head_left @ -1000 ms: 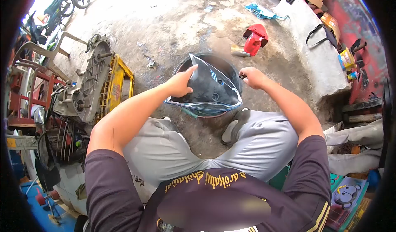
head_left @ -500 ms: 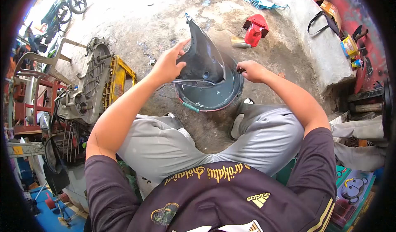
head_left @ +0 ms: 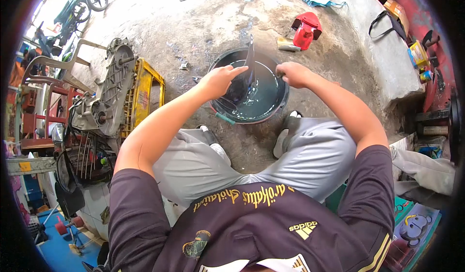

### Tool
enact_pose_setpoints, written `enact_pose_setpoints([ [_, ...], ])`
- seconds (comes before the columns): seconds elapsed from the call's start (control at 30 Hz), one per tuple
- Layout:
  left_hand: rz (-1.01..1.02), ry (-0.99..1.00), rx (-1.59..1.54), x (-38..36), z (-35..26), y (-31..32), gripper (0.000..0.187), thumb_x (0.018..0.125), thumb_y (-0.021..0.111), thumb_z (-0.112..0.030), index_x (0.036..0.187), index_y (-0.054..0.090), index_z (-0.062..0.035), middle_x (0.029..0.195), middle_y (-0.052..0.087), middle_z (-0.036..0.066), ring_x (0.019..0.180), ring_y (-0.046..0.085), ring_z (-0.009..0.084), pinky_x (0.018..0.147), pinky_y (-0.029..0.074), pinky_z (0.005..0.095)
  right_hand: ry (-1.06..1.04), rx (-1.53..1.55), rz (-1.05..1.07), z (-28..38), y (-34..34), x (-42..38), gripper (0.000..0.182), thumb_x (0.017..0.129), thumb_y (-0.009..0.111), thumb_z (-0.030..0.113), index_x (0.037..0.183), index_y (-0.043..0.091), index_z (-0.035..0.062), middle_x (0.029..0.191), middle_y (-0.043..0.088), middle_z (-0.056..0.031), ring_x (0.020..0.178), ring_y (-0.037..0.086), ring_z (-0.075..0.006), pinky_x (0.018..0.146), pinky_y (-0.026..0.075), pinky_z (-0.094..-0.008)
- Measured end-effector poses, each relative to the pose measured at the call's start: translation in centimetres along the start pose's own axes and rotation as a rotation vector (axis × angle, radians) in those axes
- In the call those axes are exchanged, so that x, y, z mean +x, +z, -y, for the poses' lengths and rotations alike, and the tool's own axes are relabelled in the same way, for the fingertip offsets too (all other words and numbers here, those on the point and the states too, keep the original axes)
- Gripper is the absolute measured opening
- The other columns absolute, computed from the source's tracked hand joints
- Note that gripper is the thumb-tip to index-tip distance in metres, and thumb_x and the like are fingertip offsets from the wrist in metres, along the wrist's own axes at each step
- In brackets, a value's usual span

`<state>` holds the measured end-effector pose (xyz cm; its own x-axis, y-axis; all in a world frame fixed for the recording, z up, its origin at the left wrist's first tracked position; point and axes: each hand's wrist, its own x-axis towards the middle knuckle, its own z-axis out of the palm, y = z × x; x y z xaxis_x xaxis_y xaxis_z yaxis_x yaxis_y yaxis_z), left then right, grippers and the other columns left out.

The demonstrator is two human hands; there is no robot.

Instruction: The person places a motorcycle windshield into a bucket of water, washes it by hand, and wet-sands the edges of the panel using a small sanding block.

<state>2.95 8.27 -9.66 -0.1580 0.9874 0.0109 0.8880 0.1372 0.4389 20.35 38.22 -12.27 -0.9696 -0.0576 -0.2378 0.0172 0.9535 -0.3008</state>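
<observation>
A dark plastic fairing panel [head_left: 246, 73] stands nearly on edge in a round black basin [head_left: 280, 103] of grey-green liquid on the concrete between my feet. My left hand [head_left: 219, 80] grips the panel's left side, fingers spread over it. At the basin's right rim my right hand [head_left: 292, 73] is closed on a small dark object; what it is cannot be told.
A grey engine case [head_left: 107, 92] leans on a yellow crate [head_left: 143, 92] to the left. A red plastic part [head_left: 306, 29] and a small can [head_left: 286, 44] lie beyond the basin. A concrete ledge [head_left: 377, 49] with boxes runs at right. Motorbikes stand far left.
The panel was lying across the basin, was lifted upright above it, and now is lowered edge-on into the liquid. My right hand stayed at the rim.
</observation>
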Motion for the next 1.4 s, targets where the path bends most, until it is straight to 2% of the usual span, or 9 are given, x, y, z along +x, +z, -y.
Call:
enact_pose_setpoints([
  [0.3, -0.003, -0.015, 0.068, 1.4, 2.1, 9.1, 0.061, 0.087, 0.062, 0.001, 0.146, 0.053, -0.0154, 0.111, 0.065, 0.017, 0.106, 0.064, 0.0383, 0.091, 0.05, 0.0492, 0.066, 0.079, -0.072, 0.1, -1.2, -1.7, 0.028, 0.086, 0.067, 0.006, 0.114, 0.065, 0.0043, 0.115, 0.07, -0.0202, 0.113, 0.065, -0.0397, 0.096, 0.052, -0.0487],
  [0.47, -0.304, 0.187, 0.234, 1.5, 1.7, 9.8, 0.044, 0.085, 0.062, -0.008, 0.129, 0.067, -0.0167, 0.118, 0.061, 0.008, 0.114, 0.058, 0.0284, 0.094, 0.045, 0.0433, 0.127, 0.127, -0.071, -1.0, -1.4, -2.1, 0.025, 0.086, 0.067, 0.007, 0.112, 0.065, 0.0036, 0.109, 0.071, -0.0207, 0.11, 0.066, -0.0401, 0.095, 0.052, -0.0487],
  [0.6, 0.07, 0.368, 0.409, 1.2, -0.8, 9.6, 0.038, 0.084, 0.065, -0.016, 0.121, 0.066, -0.0148, 0.118, 0.063, 0.009, 0.119, 0.06, 0.0265, 0.097, 0.048, 0.0404, 0.114, 0.142, -0.088, -0.4, -1.4, -1.8, 0.027, 0.087, 0.066, 0.007, 0.114, 0.065, 0.0041, 0.11, 0.07, -0.021, 0.111, 0.066, -0.04, 0.095, 0.052, -0.0487],
  [0.73, 0.37, 0.183, 0.238, 2.4, -1.1, 14.1, 0.046, 0.086, 0.075, -0.029, 0.128, 0.064, -0.0127, 0.112, 0.07, 0.014, 0.109, 0.067, 0.0334, 0.095, 0.052, 0.0438, 0.062, 0.128, -0.098, 0.2, -1.2, -0.9, 0.03, 0.087, 0.066, 0.007, 0.117, 0.065, 0.004, 0.112, 0.07, -0.0212, 0.112, 0.065, -0.0398, 0.097, 0.051, -0.0487],
  [0.8, 0.468, -0.281, -0.07, 3.4, -1.2, 15.8, 0.063, 0.085, 0.075, -0.044, 0.134, 0.063, -0.0062, 0.131, 0.067, 0.02, 0.123, 0.064, 0.0367, 0.103, 0.05, 0.0443, 0.075, 0.135, -0.059, 0.6, -1.2, -0.7, 0.03, 0.086, 0.066, 0.007, 0.117, 0.065, 0.0041, 0.112, 0.07, -0.0214, 0.112, 0.065, -0.0398, 0.097, 0.051, -0.0485],
  [0.93, 0.696, -0.47, -0.163, 5.0, -0.4, 20.1, 0.091, 0.091, 0.063, -0.057, 0.15, 0.044, 0.0078, 0.154, 0.045, 0.03, 0.149, 0.037, 0.0419, 0.123, 0.028, 0.0446, 0.065, 0.115, -0.058, 1.1, -1.3, -0.5, 0.03, 0.086, 0.067, 0.007, 0.116, 0.066, 0.0051, 0.111, 0.07, -0.0216, 0.112, 0.065, -0.0398, 0.096, 0.052, -0.0485],
  [1.0, 0.629, -0.516, -0.23, 4.6, 1.4, 21.3, 0.08, 0.096, 0.061, -0.052, 0.149, 0.047, 0.006, 0.156, 0.045, 0.028, 0.146, 0.042, 0.0391, 0.122, 0.031, 0.0417, 0.045, 0.133, -0.076, 0.9, -0.8, -0.4, 0.029, 0.086, 0.067, 0.008, 0.116, 0.066, 0.0061, 0.111, 0.07, -0.0218, 0.112, 0.065, -0.0398, 0.095, 0.052, -0.0489],
  [1.17, -0.082, -0.79, -1.926, 6.3, 0.2, 18.5, 0.044, 0.106, 0.057, -0.025, 0.146, 0.051, -0.0084, 0.132, 0.062, 0.012, 0.119, 0.061, 0.0279, 0.1, 0.051, 0.0449, 0.082, 0.1, -0.058, -0.1, -1.3, -1.5, 0.03, 0.087, 0.067, 0.008, 0.117, 0.067, 0.0069, 0.111, 0.07, -0.0218, 0.111, 0.065, -0.04, 0.096, 0.052, -0.0485],
  [1.4, -0.316, -0.691, -1.653, 6.9, -1.7, 13.5, 0.049, 0.108, 0.049, -0.025, 0.155, 0.041, -0.0109, 0.138, 0.061, 0.01, 0.128, 0.055, 0.0267, 0.107, 0.043, 0.0442, 0.141, 0.144, -0.045, -0.1, -1.8, -1.3, 0.03, 0.088, 0.066, 0.009, 0.118, 0.066, 0.0054, 0.114, 0.07, -0.022, 0.114, 0.065, -0.0394, 0.098, 0.052, -0.0479],
])
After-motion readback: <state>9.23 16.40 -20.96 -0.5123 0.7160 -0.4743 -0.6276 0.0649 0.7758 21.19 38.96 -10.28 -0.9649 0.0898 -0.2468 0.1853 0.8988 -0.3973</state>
